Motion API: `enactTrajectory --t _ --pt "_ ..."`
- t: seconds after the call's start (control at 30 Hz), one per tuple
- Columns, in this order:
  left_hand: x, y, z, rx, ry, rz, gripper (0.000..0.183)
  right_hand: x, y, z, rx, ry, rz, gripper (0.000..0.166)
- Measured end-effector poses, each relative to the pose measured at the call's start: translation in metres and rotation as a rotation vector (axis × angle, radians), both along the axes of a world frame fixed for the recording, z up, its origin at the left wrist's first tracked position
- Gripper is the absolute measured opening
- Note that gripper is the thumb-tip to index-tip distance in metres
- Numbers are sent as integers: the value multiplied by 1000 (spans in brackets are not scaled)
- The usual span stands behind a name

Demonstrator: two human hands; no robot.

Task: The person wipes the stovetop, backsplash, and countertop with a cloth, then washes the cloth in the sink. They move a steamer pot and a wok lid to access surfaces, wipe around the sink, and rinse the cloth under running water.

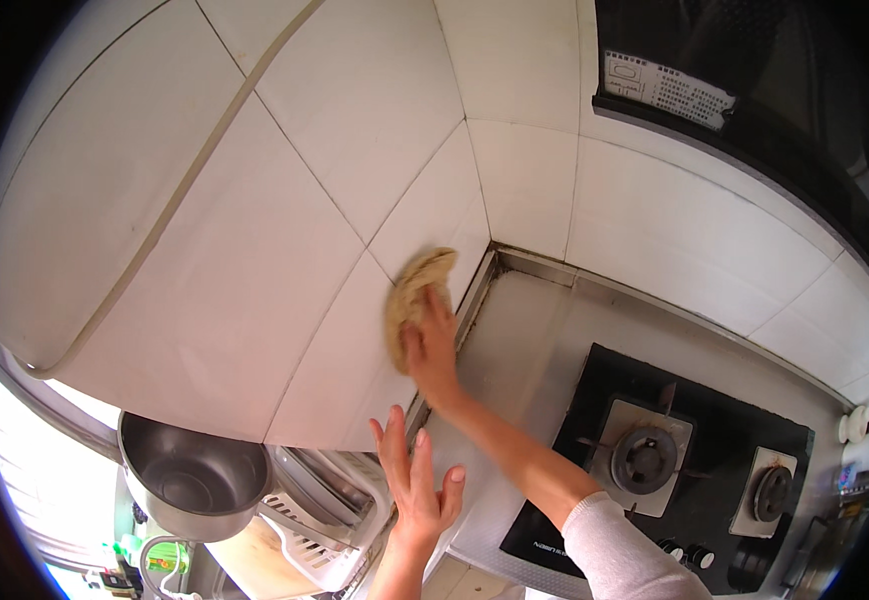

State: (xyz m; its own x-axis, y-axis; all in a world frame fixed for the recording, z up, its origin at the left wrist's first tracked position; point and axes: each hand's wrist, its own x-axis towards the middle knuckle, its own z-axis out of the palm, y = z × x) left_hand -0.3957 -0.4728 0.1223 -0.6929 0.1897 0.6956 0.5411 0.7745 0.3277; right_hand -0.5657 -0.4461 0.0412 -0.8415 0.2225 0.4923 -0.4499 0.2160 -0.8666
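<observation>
My right hand (431, 341) presses a tan cloth (413, 300) flat against the white wall tiles (337, 375), just left of the counter's corner. The cloth and fingers are slightly blurred. My left hand (421, 480) is raised with its fingers apart, holding nothing, below the right hand and near the counter's edge. My right forearm reaches over the stainless steel counter (513, 352), beside the black gas hob (599, 382).
A metal pot (194, 480) and a white plastic dish rack (322, 562) with metal pans stand at the lower left. A black range hood (764, 67) overhangs the upper right. A raised metal rim (629, 292) borders the counter. Small containers stand at the far right.
</observation>
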Motion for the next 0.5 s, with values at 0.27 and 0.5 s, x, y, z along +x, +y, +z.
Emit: enactTrajectory --t 0.27,0.5 --pt "-9 -9 17 72 119 22 63 -73 18 167 95 515 -84 51" --pt "-30 8 16 13 -63 40 65 -141 58 126 -9 267 -119 47"
